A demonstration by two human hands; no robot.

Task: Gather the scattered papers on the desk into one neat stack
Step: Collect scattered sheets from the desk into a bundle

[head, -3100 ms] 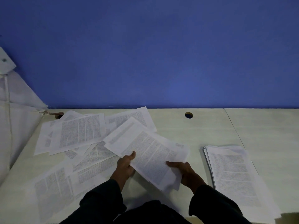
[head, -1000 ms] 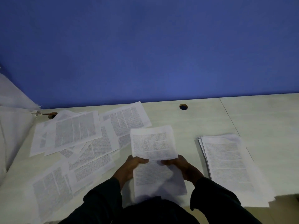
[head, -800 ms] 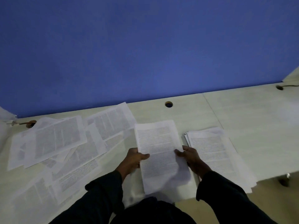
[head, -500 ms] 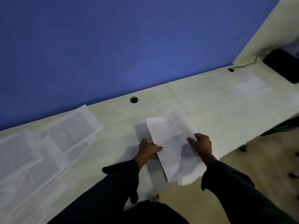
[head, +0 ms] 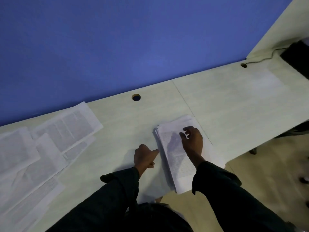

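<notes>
Pale wood-grain desk against a blue wall, seen from above in dim light. Near the front edge, a stack of printed papers, edges slightly fanned on the left side, near end overhanging the desk's front edge. Right hand above the stack's upper half, fingers loosely spread and curled, gripping nothing; contact with the top sheet not clear, shadow cast on the page just left of it. Left hand just left of the stack, loosely curled with nothing in it, one finger extended toward the stack's left edge, touching it or nearly so. Dark sleeves on both arms. Well apart on the left, scattered sheets still spread and overlapping across the desk, the topmost one lying askew up by the wall. Round cable hole in the desktop by the wall, between the loose sheets and the stack. Seam in the desktop running past the stack's right side. Second cable hole at far right with a thin cable leading from it toward a dark object at the frame's edge.
</notes>
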